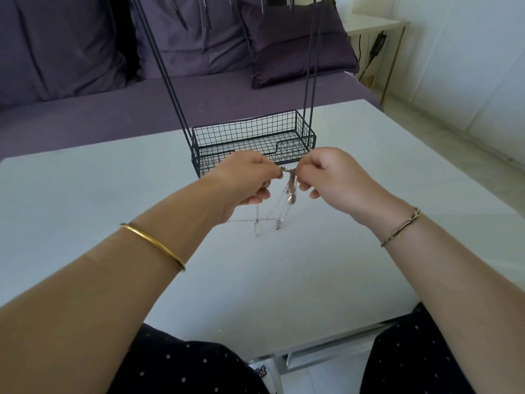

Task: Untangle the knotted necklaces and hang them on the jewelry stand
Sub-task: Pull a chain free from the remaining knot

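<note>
I see both hands raised just above the white table [113, 194], meeting near its middle. My left hand [244, 177] pinches one side of the knotted necklaces [291, 189] between thumb and fingertips, and my right hand [332, 177] pinches the other side, the two grips almost touching at the knot. Below the knot, thin chains and small pendants hang loose, and their lowest ends reach the tabletop. The jewelry stand [244, 129] sits just beyond the hands on the far part of the table: a black wire basket base with dark rods rising out of the top of the view. A gold bangle [153, 245] circles the left forearm and a cord bracelet [400, 227] the right wrist. A purple sofa [71, 52] lies beyond the table.
</note>
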`<state>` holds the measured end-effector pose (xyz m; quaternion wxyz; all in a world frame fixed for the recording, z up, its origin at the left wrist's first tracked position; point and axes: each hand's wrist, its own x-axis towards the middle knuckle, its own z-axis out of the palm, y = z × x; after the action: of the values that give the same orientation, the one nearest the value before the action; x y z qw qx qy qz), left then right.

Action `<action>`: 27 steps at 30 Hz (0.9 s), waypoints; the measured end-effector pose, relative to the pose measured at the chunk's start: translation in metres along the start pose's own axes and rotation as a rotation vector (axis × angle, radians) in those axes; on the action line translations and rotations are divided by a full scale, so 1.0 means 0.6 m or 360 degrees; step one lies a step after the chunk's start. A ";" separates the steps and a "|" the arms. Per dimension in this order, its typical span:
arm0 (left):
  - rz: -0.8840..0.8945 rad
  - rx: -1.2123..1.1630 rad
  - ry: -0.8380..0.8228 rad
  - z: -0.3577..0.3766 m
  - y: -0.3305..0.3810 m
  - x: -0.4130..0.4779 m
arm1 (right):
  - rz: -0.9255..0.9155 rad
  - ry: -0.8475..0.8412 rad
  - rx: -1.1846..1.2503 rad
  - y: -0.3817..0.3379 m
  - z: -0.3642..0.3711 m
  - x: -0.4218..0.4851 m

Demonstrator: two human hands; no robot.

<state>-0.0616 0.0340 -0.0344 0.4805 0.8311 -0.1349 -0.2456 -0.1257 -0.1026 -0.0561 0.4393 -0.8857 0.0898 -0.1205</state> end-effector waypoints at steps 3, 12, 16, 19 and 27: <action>-0.0034 0.0060 -0.0044 -0.002 0.001 -0.003 | 0.0094 0.0037 0.0229 0.003 -0.004 0.005; -0.0098 -0.0461 0.0031 -0.001 0.009 -0.008 | 0.0085 -0.0167 0.0236 -0.001 -0.006 -0.001; -0.0110 -0.0616 0.0022 0.001 0.013 -0.012 | 0.0100 -0.0139 0.0327 -0.002 -0.006 0.000; -0.0160 -0.0687 0.0015 0.002 0.014 -0.012 | 0.0168 -0.0129 0.0489 -0.003 -0.004 0.001; -0.0164 -0.0806 0.0054 -0.002 0.015 -0.013 | 0.0151 -0.0099 0.0408 -0.001 -0.003 0.003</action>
<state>-0.0672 0.0340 -0.0242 0.6622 0.6941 -0.0183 -0.2816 -0.1241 -0.1040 -0.0542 0.5567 -0.8203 0.1019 -0.0827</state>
